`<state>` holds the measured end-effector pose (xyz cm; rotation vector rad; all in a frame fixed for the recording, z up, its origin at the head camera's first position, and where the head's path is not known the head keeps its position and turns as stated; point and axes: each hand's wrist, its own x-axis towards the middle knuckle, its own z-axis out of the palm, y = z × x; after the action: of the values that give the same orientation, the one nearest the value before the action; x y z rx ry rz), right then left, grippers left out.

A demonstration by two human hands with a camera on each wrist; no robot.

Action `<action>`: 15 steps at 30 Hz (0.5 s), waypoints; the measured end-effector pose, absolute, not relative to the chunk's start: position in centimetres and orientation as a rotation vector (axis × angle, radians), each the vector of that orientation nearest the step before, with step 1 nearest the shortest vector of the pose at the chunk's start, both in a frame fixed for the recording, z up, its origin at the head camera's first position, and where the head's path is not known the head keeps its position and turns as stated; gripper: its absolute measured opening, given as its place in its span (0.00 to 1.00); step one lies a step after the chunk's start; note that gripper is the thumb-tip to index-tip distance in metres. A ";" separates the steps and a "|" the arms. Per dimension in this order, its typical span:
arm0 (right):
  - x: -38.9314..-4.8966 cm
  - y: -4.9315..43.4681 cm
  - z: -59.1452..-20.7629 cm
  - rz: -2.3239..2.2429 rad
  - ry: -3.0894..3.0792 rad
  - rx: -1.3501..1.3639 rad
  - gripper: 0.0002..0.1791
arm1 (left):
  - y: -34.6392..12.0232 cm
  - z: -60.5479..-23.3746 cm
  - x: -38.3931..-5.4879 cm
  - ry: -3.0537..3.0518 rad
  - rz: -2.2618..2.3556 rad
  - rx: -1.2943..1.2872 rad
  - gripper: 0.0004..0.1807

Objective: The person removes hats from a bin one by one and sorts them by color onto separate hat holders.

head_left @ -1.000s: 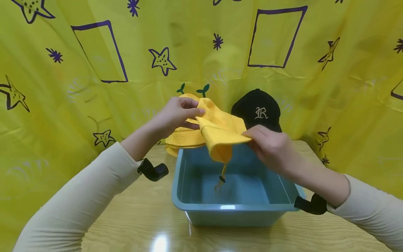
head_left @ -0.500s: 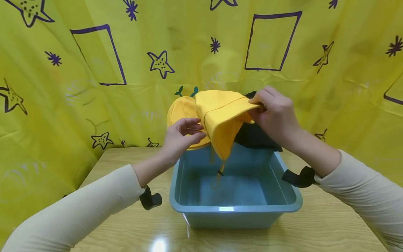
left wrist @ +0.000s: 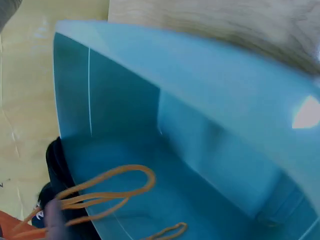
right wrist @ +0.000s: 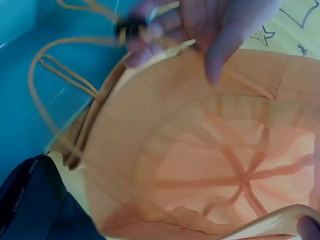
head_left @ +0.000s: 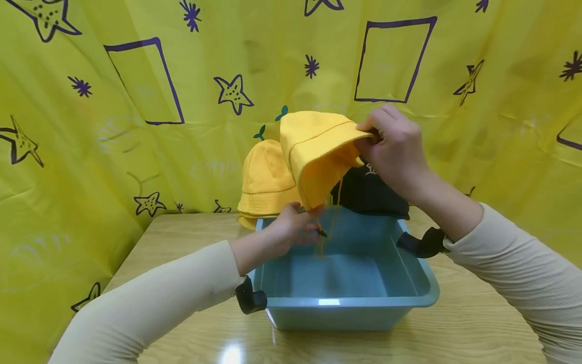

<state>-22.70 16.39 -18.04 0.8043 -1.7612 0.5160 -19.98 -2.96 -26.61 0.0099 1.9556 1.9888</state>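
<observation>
A yellow bucket hat [head_left: 318, 136] hangs above the blue bin, tilted so its underside shows. My right hand [head_left: 395, 146] pinches its brim at the right. My left hand [head_left: 291, 230] is beneath the brim's lower edge, at the chin cord. The right wrist view shows the lined inside of the hat, with the left hand's fingers [right wrist: 172, 22] extended beside the black cord stopper [right wrist: 131, 29] and the thumb held apart. Loops of the orange-looking cord [left wrist: 110, 192] dangle over the bin in the left wrist view.
The blue plastic bin [head_left: 350, 302] stands on a wooden table [head_left: 200, 303]. Behind its left rim are stacked yellow hats [head_left: 268, 177], one topped with a green sprout [head_left: 259, 132]. A black cap [head_left: 373, 194] sits at the back right. Behind hangs a yellow patterned curtain [head_left: 273, 50].
My right hand has raised the hat's brim and turned its underside towards me. My left hand has let go of the hat and moved down to the cord.
</observation>
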 end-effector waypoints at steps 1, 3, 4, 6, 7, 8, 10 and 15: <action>-22.7 16.3 -18.0 0.524 -1.752 0.806 0.05 | -3.0 -26.7 -20.2 1.923 2.064 -0.018 0.33; -22.6 16.3 -18.1 0.553 -1.724 0.812 0.06 | -3.1 -26.9 -20.9 1.880 2.217 -0.040 0.27; -22.6 16.3 -18.2 0.564 -1.706 0.815 0.06 | -3.4 -26.9 -21.3 1.875 2.281 -0.038 0.23; -22.6 16.3 -18.3 0.583 -1.672 0.822 0.06 | -4.0 -26.8 -22.2 1.866 2.400 -0.056 0.16; -22.6 16.4 -18.4 0.595 -1.651 0.827 0.06 | -4.3 -26.5 -22.6 1.860 2.455 -0.080 0.14; -22.7 16.4 -18.5 0.605 -1.631 0.832 0.06 | -4.7 -26.3 -23.0 1.869 2.497 -0.089 0.11; -22.7 16.5 -18.7 0.605 -1.606 0.838 0.06 | -5.6 -25.8 -23.8 1.902 2.565 -0.126 0.08; -23.1 16.7 -19.1 0.575 -1.599 0.824 0.07 | -7.4 -24.5 -24.7 1.933 2.752 -0.151 0.06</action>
<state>-23.09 16.65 -19.14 0.8238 -1.5987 0.5747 -24.66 -7.41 -24.53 -0.1509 1.9331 2.7520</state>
